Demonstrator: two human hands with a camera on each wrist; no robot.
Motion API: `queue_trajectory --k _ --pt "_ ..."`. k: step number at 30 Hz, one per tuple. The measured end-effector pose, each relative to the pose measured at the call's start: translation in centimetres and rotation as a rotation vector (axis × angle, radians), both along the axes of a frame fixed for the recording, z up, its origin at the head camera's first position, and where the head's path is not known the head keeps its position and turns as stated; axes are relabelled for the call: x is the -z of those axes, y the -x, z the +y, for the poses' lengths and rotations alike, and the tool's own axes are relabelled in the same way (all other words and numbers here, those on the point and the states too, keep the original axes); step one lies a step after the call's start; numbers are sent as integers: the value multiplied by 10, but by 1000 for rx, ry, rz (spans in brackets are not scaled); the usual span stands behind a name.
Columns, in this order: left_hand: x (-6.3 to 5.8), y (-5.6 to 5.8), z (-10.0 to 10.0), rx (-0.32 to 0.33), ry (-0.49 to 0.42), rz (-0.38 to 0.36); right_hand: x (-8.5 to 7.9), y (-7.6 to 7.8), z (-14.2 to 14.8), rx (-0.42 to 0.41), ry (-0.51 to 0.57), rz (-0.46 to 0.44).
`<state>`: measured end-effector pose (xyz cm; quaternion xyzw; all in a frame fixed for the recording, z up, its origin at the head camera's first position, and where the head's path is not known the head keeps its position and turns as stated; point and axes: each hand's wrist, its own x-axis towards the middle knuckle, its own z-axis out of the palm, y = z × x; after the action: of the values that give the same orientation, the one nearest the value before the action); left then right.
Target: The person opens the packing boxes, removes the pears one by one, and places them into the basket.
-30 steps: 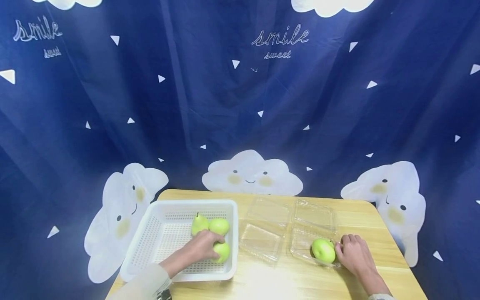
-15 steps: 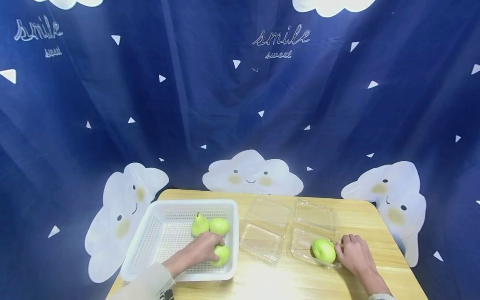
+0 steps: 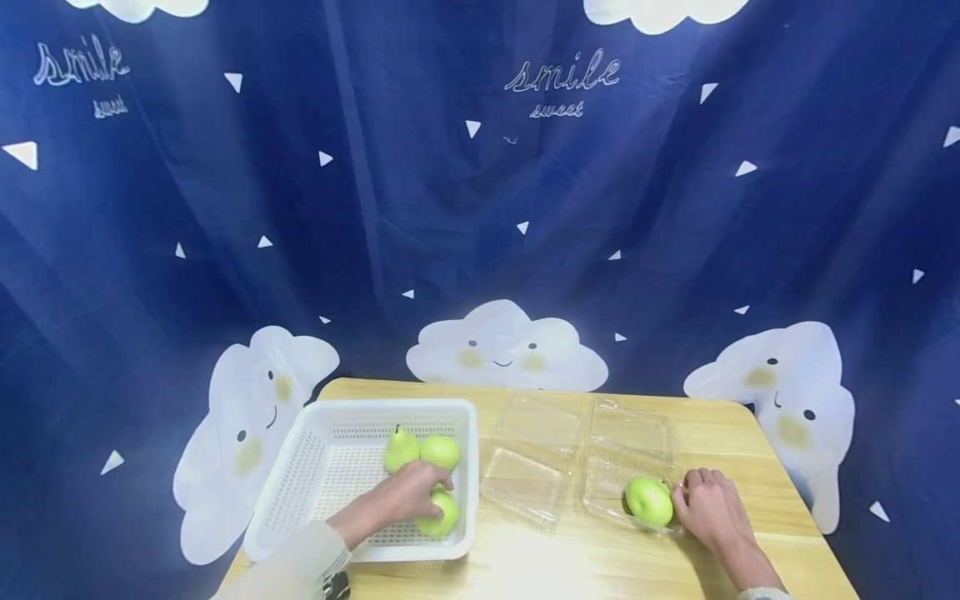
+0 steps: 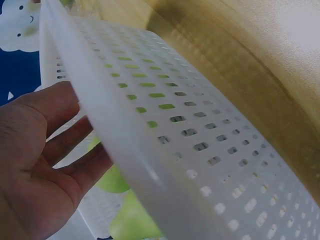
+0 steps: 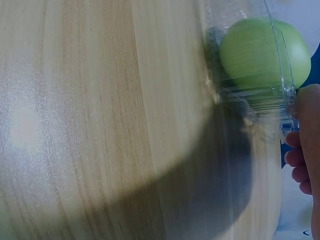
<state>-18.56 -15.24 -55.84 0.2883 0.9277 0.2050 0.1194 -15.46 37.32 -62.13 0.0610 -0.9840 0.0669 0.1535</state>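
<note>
In the head view my left hand (image 3: 411,492) reaches into the white basket (image 3: 300,467), thumb and fingers over a round green fruit (image 3: 437,521). Beside it lie an upright pear (image 3: 401,451) and another green fruit (image 3: 439,452). The left wrist view shows this hand (image 4: 45,160) behind the basket rim, which hides its fingertips. My right hand (image 3: 712,507) pinches the side edge of a clear plastic clamshell box (image 3: 600,487) with a green pear (image 3: 648,502) in it. In the right wrist view, the thumb and curled fingers (image 5: 299,172) sit at the box's edge.
A second clear clamshell box (image 3: 521,483) lies open between the basket and the box at my right hand. All stand on a wooden table (image 3: 555,558). Behind it hangs a dark blue curtain (image 3: 450,208) with white clouds.
The fruit under my left hand has shifted slightly toward the basket's near side, and the thumb now lies across its top. My right hand and its box have kept their place.
</note>
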Motion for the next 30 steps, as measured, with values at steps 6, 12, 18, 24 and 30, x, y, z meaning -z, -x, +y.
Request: queue_trajectory --k 6,12,18,24,30 --pt "-1 5 2 -15 -20 10 0 0 0 -4 -9 -1" --pt "-5 8 4 -55 -44 -12 -1 -1 0 5 -14 -22" --pt "-11 15 8 -68 -86 12 -2 0 0 5 -8 -23" --pt "-22 21 16 -83 -83 63 0 1 1 -9 -16 -1" --pt "-34 23 29 -96 -67 120 1 -1 1 -13 -14 25"
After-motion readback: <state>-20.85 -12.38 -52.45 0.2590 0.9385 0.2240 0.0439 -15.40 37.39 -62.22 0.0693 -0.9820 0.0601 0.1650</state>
